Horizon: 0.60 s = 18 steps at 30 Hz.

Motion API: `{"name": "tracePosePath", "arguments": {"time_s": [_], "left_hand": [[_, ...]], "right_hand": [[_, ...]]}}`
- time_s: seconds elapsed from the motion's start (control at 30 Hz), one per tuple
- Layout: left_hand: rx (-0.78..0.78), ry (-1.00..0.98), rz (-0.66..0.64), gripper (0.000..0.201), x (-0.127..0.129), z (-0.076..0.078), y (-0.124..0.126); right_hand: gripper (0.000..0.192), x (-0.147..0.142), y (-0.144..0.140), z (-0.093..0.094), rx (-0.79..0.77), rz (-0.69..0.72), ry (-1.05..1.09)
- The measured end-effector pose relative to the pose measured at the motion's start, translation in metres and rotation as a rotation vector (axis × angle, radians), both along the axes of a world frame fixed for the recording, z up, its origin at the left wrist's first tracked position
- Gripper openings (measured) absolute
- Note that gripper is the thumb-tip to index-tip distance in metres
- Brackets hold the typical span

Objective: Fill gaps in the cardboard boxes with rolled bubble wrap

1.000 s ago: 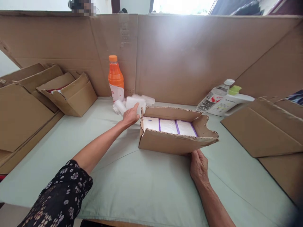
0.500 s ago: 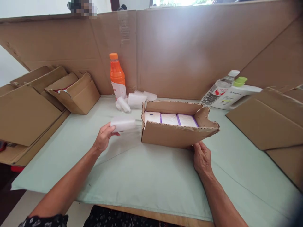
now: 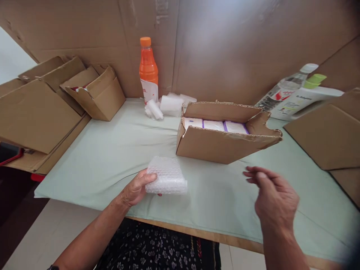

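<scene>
A folded piece of bubble wrap point(image 3: 167, 176) is pinched at its left side by my left hand point(image 3: 137, 187), just above the green cloth near the table's front edge. My right hand point(image 3: 275, 198) hovers to the right with nothing in it, its fingers partly bent and the thumb apart from the fingertips. Between and beyond both hands stands a cardboard box point(image 3: 208, 146) with its top open. Inside it, white packs with purple edges point(image 3: 213, 125) fill the left part in a row; the right hand is apart from the box.
Behind lie rolled bubble wrap pieces point(image 3: 171, 105) beside an orange bottle point(image 3: 148, 71). More cardboard boxes point(image 3: 104, 93) stand at the left. A clear bottle point(image 3: 287, 88) and a white jug with a green cap point(image 3: 306, 99) lean at the back right, near another cardboard box point(image 3: 315, 138).
My left hand has brought the bubble wrap nearer to me and rightward. My right hand has let go of the cardboard box and moved right. The view has tilted down.
</scene>
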<state>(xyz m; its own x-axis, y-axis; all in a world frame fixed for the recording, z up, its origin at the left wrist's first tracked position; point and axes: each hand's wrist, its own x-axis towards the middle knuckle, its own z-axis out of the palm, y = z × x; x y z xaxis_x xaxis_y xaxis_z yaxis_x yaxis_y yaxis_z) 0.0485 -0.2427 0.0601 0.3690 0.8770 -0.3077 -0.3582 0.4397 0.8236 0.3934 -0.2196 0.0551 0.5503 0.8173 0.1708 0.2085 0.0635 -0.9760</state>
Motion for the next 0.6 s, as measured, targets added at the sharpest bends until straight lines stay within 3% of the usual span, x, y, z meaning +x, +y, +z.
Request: {"name": "tracePosePath", "arguments": {"time_s": [0.13,0.2,0.33,0.47,0.6], "left_hand": [[-0.026,-0.002,-0.034,0.048,0.001,-0.004,-0.007],[-0.037,0.027,-0.067,0.045,0.001,-0.006,-0.013],[-0.029,0.090,-0.208,0.047,-0.004,-0.009,-0.026],[0.071,0.148,-0.213,0.049,-0.020,-0.009,-0.032],[0.196,0.111,-0.247,0.050,-0.033,-0.007,-0.032]], "right_hand": [[0.038,-0.047,-0.021,-0.005,-0.323,0.646,-0.070],[0.043,-0.072,-0.018,-0.006,-0.391,0.808,-0.021],[0.047,-0.116,0.003,-0.002,-0.326,0.867,0.151],[0.036,-0.148,0.017,0.009,-0.216,0.977,0.044],[0.021,-0.164,0.023,0.026,0.025,0.843,-0.065]]}}
